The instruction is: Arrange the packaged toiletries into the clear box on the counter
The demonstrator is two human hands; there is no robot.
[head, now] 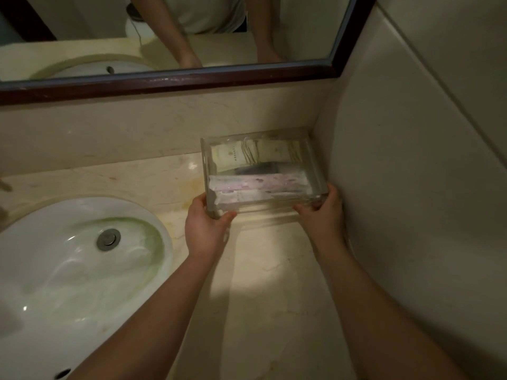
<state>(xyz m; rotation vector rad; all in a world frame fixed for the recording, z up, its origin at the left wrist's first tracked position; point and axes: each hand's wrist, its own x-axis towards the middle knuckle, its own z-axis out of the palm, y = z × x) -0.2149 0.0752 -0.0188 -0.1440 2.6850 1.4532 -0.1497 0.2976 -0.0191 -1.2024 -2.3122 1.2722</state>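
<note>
Item: clear box (263,174), sitting on the bench (269,270) in the corner right of the sink (68,256), long axis running across. Packets (258,185) are lying inside. Left hand (204,229) and right hand (322,212) are clasping the box's two near corners, equally close; the box lies directly ahead.

A single head-worn camera looks forward and steeply down over a bathroom counter (274,283), near enough that both forearms run up from the bottom edge. Its wide lens bends the wall (411,174) to the right of the fingers (326,193). The sink (68,270) lies left of them, the mirror (192,37) beyond them at the top. No second view overlaps it.
</note>
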